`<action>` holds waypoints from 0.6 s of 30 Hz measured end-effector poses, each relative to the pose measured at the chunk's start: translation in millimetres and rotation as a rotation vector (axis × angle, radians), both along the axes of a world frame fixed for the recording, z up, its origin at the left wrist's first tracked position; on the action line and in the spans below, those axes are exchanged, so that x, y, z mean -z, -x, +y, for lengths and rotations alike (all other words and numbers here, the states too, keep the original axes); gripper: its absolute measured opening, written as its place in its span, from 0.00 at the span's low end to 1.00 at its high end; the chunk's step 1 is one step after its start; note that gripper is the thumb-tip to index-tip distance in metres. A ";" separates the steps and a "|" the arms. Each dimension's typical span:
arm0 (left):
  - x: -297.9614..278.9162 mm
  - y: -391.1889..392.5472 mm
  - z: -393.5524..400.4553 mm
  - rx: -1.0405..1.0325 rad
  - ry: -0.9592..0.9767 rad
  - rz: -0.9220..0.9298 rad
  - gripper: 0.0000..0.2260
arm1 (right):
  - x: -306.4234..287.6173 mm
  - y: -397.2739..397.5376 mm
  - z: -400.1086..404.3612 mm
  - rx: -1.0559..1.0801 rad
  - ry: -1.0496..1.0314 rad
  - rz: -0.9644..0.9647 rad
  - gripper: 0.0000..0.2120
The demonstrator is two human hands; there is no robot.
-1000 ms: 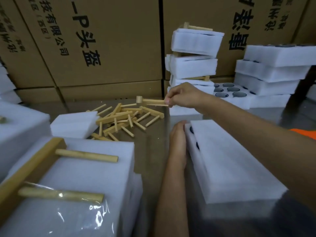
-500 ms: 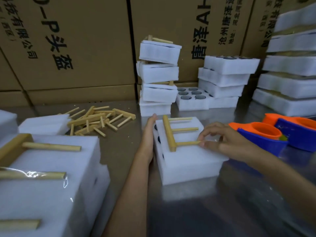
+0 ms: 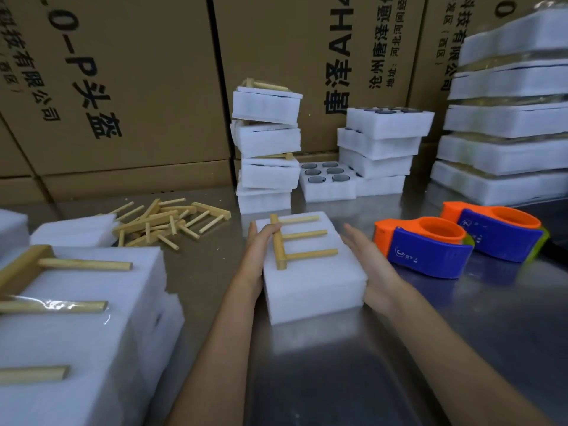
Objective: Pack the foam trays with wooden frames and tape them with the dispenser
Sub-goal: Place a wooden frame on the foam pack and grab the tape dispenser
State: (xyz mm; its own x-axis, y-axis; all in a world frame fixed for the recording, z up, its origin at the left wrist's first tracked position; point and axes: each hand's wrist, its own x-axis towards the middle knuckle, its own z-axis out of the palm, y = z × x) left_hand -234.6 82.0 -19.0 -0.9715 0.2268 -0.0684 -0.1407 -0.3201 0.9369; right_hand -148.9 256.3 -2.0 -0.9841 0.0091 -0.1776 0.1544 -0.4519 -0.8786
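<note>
Now the right hand has left the comb-shaped wooden frame, fingers straight beside the white foam tray; the left hand grips both.

Bare bench lies open in front of the foam tray, while tape dispensers crowd its right, loose wooden frames its left, and foam stacks stand behind.

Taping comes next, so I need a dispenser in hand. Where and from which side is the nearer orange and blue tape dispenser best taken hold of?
Probably from above with the right hand, fingers wrapping across the nearer tape dispenser at its blue body. It lies flat on the steel table just right of the foam tray, round orange opening facing up, sides exposed, the second dispenser behind it.
</note>
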 end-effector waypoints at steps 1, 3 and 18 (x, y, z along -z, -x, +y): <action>-0.4 -2.1 -1.3 0.007 -0.008 -0.024 0.35 | 0.8 -2.8 -1.8 -0.003 0.027 -0.002 0.22; -1.0 -5.8 -7.1 0.020 -0.019 -0.059 0.34 | 5.0 -11.6 -9.3 -0.025 0.039 -0.016 0.22; -6.1 -57.5 -21.0 0.043 -0.091 -0.143 0.20 | -12.9 -17.1 105.6 0.452 -1.801 -0.235 0.14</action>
State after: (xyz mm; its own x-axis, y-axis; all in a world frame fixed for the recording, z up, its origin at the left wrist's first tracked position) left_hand -177.1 61.0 -12.9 -0.9426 0.2792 -0.1830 -0.2861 -0.3935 0.8737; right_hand -131.8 361.9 10.9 -0.8139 0.5352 0.2261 0.4765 0.8376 -0.2673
